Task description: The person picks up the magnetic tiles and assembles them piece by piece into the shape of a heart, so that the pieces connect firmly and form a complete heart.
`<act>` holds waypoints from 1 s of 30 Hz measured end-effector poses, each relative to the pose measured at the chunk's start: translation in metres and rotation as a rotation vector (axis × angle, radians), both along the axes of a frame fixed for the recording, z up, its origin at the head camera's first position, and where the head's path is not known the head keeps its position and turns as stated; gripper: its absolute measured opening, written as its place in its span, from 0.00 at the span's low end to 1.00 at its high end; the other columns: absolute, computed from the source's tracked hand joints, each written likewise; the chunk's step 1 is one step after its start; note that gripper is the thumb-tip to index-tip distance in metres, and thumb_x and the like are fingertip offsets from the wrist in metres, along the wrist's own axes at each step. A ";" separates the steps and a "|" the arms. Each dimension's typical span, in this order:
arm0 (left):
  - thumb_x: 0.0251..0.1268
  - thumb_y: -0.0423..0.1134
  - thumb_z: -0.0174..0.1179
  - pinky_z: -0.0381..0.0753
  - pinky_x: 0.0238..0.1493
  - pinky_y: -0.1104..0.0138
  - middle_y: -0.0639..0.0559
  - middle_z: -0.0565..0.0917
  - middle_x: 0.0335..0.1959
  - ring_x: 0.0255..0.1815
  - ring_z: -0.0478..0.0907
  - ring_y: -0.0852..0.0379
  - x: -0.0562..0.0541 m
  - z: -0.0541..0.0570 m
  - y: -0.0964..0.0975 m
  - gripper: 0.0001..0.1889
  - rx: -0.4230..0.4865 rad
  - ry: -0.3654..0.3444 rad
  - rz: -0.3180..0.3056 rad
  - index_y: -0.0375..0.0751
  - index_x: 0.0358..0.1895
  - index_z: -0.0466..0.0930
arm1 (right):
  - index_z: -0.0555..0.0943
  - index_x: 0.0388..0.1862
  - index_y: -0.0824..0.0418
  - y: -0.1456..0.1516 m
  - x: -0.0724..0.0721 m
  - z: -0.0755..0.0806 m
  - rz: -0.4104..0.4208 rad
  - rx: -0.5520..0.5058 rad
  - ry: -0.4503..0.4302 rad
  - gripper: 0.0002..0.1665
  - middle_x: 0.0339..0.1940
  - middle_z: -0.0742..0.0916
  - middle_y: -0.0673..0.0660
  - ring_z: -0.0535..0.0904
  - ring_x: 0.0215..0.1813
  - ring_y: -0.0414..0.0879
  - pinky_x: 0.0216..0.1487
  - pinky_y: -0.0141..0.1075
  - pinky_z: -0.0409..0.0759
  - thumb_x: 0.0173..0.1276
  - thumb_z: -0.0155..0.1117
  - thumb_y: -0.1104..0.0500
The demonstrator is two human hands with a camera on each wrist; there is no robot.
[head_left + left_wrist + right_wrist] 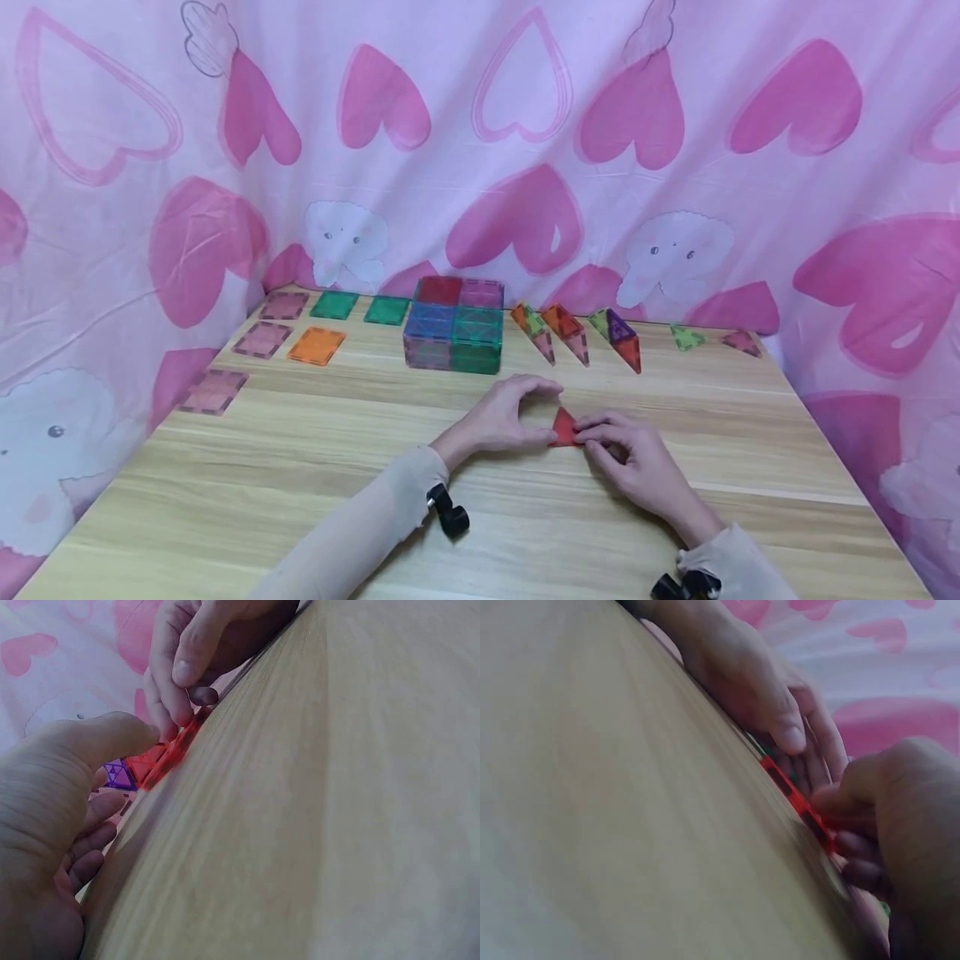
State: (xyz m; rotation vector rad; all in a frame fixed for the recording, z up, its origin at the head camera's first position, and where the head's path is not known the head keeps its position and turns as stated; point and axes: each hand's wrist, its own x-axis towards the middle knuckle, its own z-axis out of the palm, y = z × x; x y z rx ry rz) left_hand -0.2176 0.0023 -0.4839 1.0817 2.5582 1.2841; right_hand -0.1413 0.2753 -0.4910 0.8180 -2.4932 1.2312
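Observation:
A red translucent triangular magnetic tile [564, 427] is at the table's middle, its bottom edge along the wood. My right hand [633, 458] pinches its right side with the fingertips; in the right wrist view those fingers curl at the near end of the red tile [799, 804]. On the other side, my left hand [498, 421] arches with thumb and fingers spread apart, the thumb tip right at the tile's left edge. In the left wrist view the red tile [176, 754] appears between the left thumb and the right hand [199, 656].
Behind the hands stands a box of colored square tiles [453, 325]. To its left lie pink, green and orange squares [317, 345]. On its right are three joined triangle groups [618, 337], then loose green [686, 337] and pink triangles [742, 342]. A pink heart-print curtain [517, 217] hangs behind.

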 end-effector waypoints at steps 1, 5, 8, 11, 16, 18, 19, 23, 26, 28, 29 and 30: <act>0.64 0.50 0.82 0.71 0.81 0.62 0.60 0.85 0.71 0.76 0.76 0.61 0.000 0.000 0.000 0.36 -0.010 0.007 0.000 0.51 0.75 0.81 | 0.95 0.51 0.51 -0.002 0.001 0.000 0.022 -0.028 -0.008 0.16 0.57 0.93 0.50 0.88 0.60 0.45 0.61 0.25 0.81 0.77 0.71 0.70; 0.63 0.54 0.82 0.70 0.82 0.60 0.62 0.84 0.72 0.78 0.74 0.60 0.002 0.002 -0.001 0.38 -0.051 0.024 -0.009 0.53 0.76 0.81 | 0.93 0.52 0.57 -0.002 0.003 0.001 0.018 -0.152 -0.039 0.14 0.56 0.93 0.56 0.88 0.62 0.43 0.67 0.26 0.81 0.80 0.68 0.72; 0.62 0.56 0.82 0.70 0.82 0.59 0.63 0.83 0.73 0.78 0.73 0.59 0.002 0.003 0.000 0.39 -0.085 0.033 -0.014 0.55 0.77 0.81 | 0.93 0.50 0.60 0.004 0.000 0.002 -0.045 -0.206 -0.030 0.13 0.53 0.93 0.58 0.88 0.59 0.39 0.62 0.24 0.82 0.79 0.67 0.73; 0.64 0.56 0.81 0.68 0.83 0.58 0.62 0.82 0.74 0.78 0.72 0.59 0.001 0.003 0.001 0.39 -0.129 0.060 -0.027 0.57 0.78 0.80 | 0.92 0.49 0.60 0.016 -0.007 0.001 -0.122 -0.218 -0.003 0.13 0.51 0.93 0.60 0.87 0.57 0.37 0.61 0.22 0.81 0.78 0.67 0.74; 0.67 0.56 0.79 0.65 0.82 0.54 0.64 0.82 0.74 0.78 0.69 0.59 0.000 0.001 0.001 0.36 -0.173 0.098 -0.065 0.59 0.78 0.80 | 0.93 0.47 0.62 0.044 -0.025 0.000 -0.280 -0.230 0.044 0.12 0.48 0.93 0.64 0.87 0.48 0.33 0.53 0.20 0.80 0.78 0.67 0.75; 0.68 0.55 0.80 0.65 0.82 0.53 0.65 0.82 0.73 0.78 0.68 0.59 0.000 0.001 0.001 0.35 -0.164 0.098 -0.074 0.59 0.77 0.82 | 0.93 0.45 0.62 0.056 -0.034 0.001 -0.373 -0.222 0.054 0.11 0.47 0.94 0.63 0.86 0.46 0.31 0.49 0.19 0.79 0.78 0.67 0.73; 0.67 0.54 0.80 0.64 0.82 0.53 0.66 0.83 0.72 0.78 0.68 0.59 0.000 0.001 0.001 0.34 -0.159 0.097 -0.077 0.59 0.76 0.82 | 0.93 0.44 0.62 0.062 -0.040 0.000 -0.423 -0.221 0.061 0.10 0.46 0.94 0.63 0.85 0.45 0.30 0.48 0.19 0.78 0.78 0.68 0.72; 0.66 0.54 0.81 0.65 0.82 0.53 0.68 0.84 0.70 0.76 0.69 0.60 0.001 0.001 0.001 0.32 -0.138 0.108 -0.081 0.60 0.73 0.84 | 0.94 0.44 0.62 0.083 -0.064 -0.003 -0.609 -0.229 0.042 0.09 0.47 0.94 0.60 0.83 0.43 0.30 0.45 0.20 0.74 0.79 0.66 0.66; 0.64 0.52 0.83 0.65 0.81 0.55 0.67 0.85 0.68 0.75 0.71 0.61 0.001 0.001 0.001 0.31 -0.113 0.101 -0.077 0.60 0.71 0.86 | 0.93 0.51 0.62 0.097 -0.080 -0.002 -0.689 -0.241 -0.016 0.12 0.47 0.93 0.54 0.80 0.42 0.32 0.44 0.23 0.73 0.81 0.64 0.62; 0.63 0.49 0.84 0.66 0.80 0.56 0.66 0.85 0.66 0.73 0.72 0.62 0.002 0.001 0.000 0.31 -0.085 0.083 -0.071 0.59 0.70 0.86 | 0.91 0.57 0.62 0.106 -0.088 0.000 -0.720 -0.249 -0.057 0.14 0.48 0.92 0.51 0.80 0.44 0.31 0.46 0.23 0.74 0.83 0.64 0.60; 0.63 0.46 0.84 0.68 0.79 0.57 0.64 0.84 0.65 0.71 0.73 0.62 0.002 0.001 0.000 0.31 -0.062 0.071 -0.069 0.58 0.69 0.86 | 0.90 0.61 0.63 0.111 -0.093 0.001 -0.728 -0.249 -0.078 0.16 0.49 0.91 0.51 0.79 0.45 0.30 0.47 0.23 0.75 0.83 0.64 0.58; 0.63 0.43 0.84 0.70 0.78 0.58 0.63 0.83 0.64 0.70 0.74 0.62 0.001 0.000 0.001 0.31 -0.036 0.068 -0.066 0.57 0.69 0.86 | 0.88 0.65 0.63 0.115 -0.096 0.002 -0.734 -0.250 -0.100 0.18 0.52 0.90 0.51 0.79 0.46 0.29 0.49 0.22 0.75 0.84 0.64 0.57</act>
